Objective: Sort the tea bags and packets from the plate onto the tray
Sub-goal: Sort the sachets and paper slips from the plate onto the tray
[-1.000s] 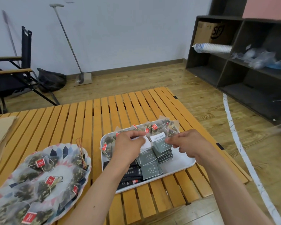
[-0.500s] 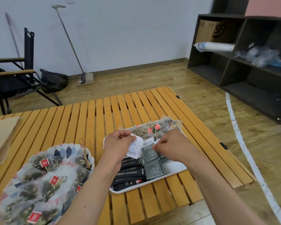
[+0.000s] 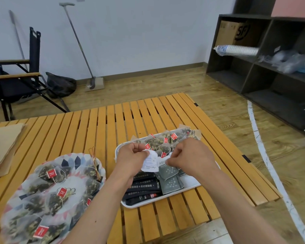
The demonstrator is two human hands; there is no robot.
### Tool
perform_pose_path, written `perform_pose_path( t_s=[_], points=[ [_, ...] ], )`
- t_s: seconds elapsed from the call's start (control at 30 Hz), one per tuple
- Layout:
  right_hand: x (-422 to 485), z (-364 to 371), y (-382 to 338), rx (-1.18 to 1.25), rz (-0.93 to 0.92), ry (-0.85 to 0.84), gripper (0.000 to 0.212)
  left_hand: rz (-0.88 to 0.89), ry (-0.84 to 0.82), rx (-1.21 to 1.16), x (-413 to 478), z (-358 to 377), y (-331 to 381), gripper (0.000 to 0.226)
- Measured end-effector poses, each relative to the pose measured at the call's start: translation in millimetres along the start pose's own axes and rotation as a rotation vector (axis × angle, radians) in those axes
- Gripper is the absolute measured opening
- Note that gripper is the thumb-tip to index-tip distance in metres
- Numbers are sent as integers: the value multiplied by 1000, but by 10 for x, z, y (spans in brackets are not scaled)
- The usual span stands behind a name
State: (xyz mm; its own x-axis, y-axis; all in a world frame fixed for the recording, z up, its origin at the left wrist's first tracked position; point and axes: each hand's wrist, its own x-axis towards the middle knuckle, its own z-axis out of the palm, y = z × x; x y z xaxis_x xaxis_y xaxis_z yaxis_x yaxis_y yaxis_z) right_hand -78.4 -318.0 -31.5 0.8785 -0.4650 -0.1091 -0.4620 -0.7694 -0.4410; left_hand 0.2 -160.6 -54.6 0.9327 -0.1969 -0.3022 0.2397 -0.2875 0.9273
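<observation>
Item: white paper sachet, held just above the tray, its upper corner pinched by the left grip. Right grip: fingers curled, seemingly pinching the top edge of a grey sachet lying in the tray. Handling, as judged: light, flat, creasable; take by an edge. Pyramid tea bags on the plate: soft; lift by the tag.

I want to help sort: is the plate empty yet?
Not empty: many tea bags with red tags lie on the plate.
</observation>
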Motion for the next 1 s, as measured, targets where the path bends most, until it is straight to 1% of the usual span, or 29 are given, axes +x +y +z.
perform_pose_path(
  t_s=[0.1, 0.23, 0.4, 0.6, 0.83, 1.0],
  points=[
    [8, -8, 19, 21, -165, -57, 16, -15, -34, 74, 13, -66, -18, 17],
    [20, -15, 51, -20, -234, -104, 23, -24, -59, 181, -11, -132, -19, 16],
    [50, 10, 106, -7, -207, -120, 22, -57, -89, 169, -43, -74, 6, 15],
    [58, 6, 173, 48, -179, -125, 25, -45, -69, 135, -55, -62, 24, 20],
    [64, 9, 157, 47, -219, -92, 30, -55, -71, 149, -58, -70, 28, 18],
    [56, 0, 163, 30, -229, -96, 33, -38, -30, 165, -29, -121, 32, 17]
  ],
)
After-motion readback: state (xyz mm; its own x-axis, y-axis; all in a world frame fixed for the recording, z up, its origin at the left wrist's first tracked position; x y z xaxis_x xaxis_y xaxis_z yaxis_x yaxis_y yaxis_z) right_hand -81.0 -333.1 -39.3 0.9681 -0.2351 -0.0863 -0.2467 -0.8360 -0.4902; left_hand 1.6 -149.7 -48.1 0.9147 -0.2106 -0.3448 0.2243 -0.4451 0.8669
